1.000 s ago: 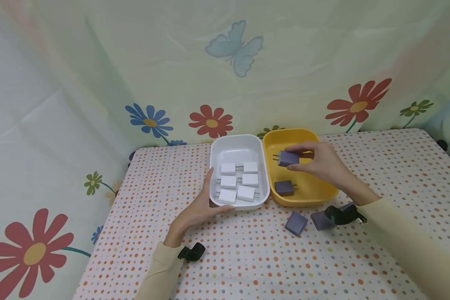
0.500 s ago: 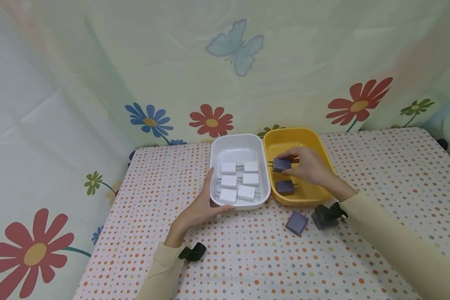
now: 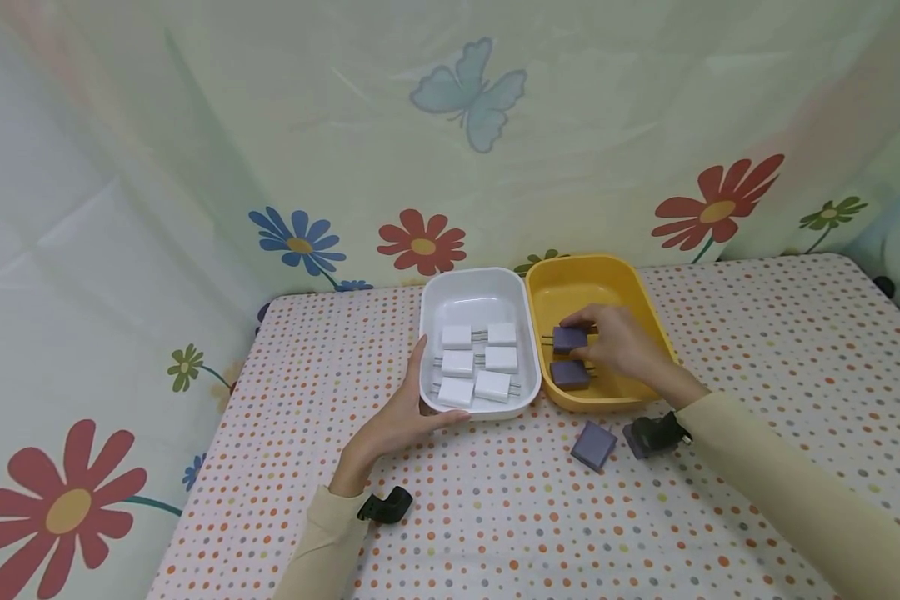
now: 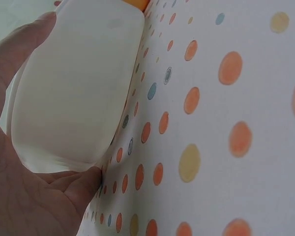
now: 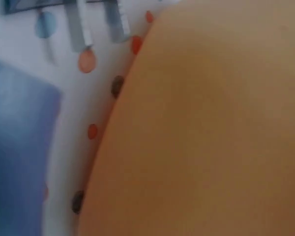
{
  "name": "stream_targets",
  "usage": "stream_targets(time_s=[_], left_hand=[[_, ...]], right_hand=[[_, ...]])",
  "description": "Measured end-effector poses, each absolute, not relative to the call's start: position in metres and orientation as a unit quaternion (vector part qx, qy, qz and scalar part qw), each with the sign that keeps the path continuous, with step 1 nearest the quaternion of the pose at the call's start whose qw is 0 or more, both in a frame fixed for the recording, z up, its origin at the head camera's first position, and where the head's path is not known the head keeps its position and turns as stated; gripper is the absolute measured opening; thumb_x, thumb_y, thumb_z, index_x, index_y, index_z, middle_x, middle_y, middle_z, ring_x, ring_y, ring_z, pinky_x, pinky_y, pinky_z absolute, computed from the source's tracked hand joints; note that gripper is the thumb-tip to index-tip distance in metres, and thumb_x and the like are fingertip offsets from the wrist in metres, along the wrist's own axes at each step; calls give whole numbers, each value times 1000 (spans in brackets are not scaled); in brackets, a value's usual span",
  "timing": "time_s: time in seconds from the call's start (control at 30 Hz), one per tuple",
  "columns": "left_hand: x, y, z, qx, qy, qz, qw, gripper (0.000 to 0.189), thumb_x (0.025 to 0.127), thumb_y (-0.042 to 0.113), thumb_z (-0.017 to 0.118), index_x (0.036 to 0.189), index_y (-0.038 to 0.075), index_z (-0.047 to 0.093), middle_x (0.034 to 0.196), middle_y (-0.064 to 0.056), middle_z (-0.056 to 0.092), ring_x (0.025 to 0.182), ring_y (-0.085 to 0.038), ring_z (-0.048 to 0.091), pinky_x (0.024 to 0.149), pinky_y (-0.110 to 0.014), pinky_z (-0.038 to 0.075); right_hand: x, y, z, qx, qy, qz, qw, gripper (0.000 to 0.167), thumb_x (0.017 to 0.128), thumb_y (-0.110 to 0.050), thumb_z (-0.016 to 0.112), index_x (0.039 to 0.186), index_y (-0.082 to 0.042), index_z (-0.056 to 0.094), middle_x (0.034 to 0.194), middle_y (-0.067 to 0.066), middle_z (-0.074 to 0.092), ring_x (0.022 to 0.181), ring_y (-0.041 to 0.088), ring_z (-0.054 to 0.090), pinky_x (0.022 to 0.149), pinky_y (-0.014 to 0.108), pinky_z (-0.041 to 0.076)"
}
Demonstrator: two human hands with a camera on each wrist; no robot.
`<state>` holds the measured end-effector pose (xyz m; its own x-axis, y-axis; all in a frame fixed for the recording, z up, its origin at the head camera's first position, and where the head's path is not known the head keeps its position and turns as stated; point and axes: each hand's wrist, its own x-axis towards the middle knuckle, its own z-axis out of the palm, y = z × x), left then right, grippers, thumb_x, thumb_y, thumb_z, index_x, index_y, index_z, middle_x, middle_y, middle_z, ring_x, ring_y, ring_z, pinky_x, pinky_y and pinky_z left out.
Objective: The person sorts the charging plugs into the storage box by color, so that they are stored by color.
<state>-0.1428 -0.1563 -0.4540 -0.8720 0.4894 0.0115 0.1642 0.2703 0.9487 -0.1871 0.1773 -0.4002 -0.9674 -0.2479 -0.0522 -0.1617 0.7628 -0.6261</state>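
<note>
A purple plug charger [image 3: 567,339], prongs pointing left, is pinched between the thumb and fingers of my right hand [image 3: 621,340] inside the yellow tray [image 3: 645,392]. Just in front of it another purple charger [image 3: 568,376] lies in the same tray, prongs to the right. My left hand [image 3: 397,417] holds the white tray [image 3: 480,279] at its near left corner, the thumb along the front and fingers down the left side. Seen from the left wrist, the fingers [image 4: 86,189] bend round the tray's wall. Several white chargers [image 3: 501,359] lie in two columns inside the white tray.
In front of the yellow tray a purple charger [image 3: 594,446] lies on the dotted tablecloth [image 3: 480,517]. Beside it another purple charger [image 3: 635,442] is partly hidden by the right wrist camera [image 3: 662,432]. A flowered curtain [image 3: 345,125] hangs behind the table.
My right hand has carried the purple charger down into the yellow tray, close behind the charger lying there. The left hand stays at the white tray.
</note>
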Motion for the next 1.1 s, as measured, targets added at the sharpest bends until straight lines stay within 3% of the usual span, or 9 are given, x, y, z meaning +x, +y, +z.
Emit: stream_targets(time_s=[0.83,1.1], left_hand=[[-142,-155,-453,210,786,563,144,127,90,13,85,166,25,-16,172,-7,18,141,-24,46,116,-47,36],[-144,-157,-454,210,792,554,145,127,90,17,85,166,24,-16,172,-8,17,143,-25,44,118,-49,33]], right_hand=[[-190,174,-407,-93,941,-312,94,43,91,6,77,132,13,63,131,32,63,120,45,60,105,58,47],[-172,175,-393,-124,937,-322,53,44,91,1,79,131,12,64,129,30,64,121,48,60,103,59,49]])
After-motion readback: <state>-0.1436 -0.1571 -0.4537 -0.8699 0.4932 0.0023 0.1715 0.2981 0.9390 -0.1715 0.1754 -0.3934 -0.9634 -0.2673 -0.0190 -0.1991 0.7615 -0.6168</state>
